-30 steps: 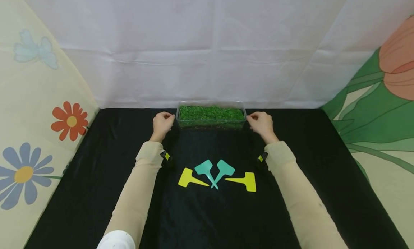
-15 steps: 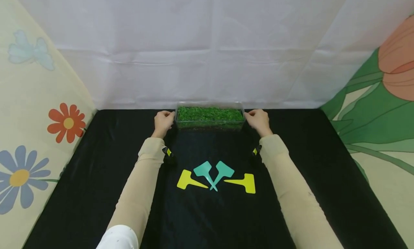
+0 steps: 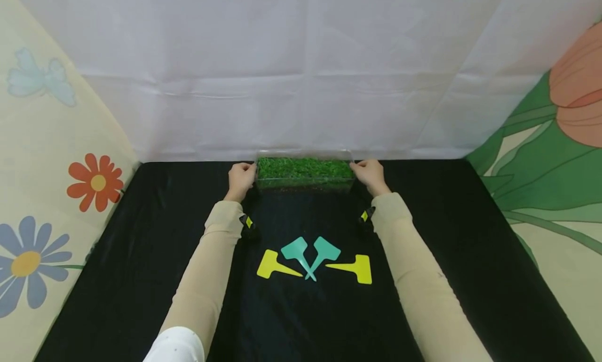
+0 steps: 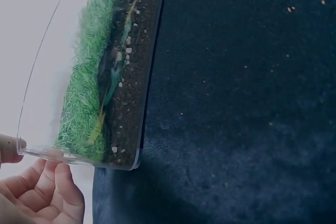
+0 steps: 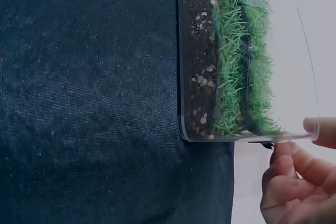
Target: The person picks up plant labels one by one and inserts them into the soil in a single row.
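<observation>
A clear plastic planter box [image 3: 304, 179] stands at the back of the black-covered table, filled with green grass [image 3: 305, 167] over dark soil [image 4: 128, 85] with pale pebbles. My left hand [image 3: 241, 180] pinches the rim of its left end, thumb on one side and fingers on the other. At the right end, my right hand [image 3: 370, 175] pinches the opposite rim the same way. Nearer me lie two teal plant labels [image 3: 295, 250], crossed at their tips, flanked by a yellow plant label [image 3: 275, 265] on the left and another yellow label [image 3: 358, 268] on the right.
A white cloth backdrop [image 3: 301, 90] rises right behind the planter. Flower-printed panels [image 3: 97, 183] border the black tablecloth [image 3: 291, 320] on both sides. A few tiny crumbs dot the cloth in the left wrist view.
My right hand has moved left and its fingertips now overlap the planter's right rim. My left hand has shifted slightly right at its end. The labels have stayed in place.
</observation>
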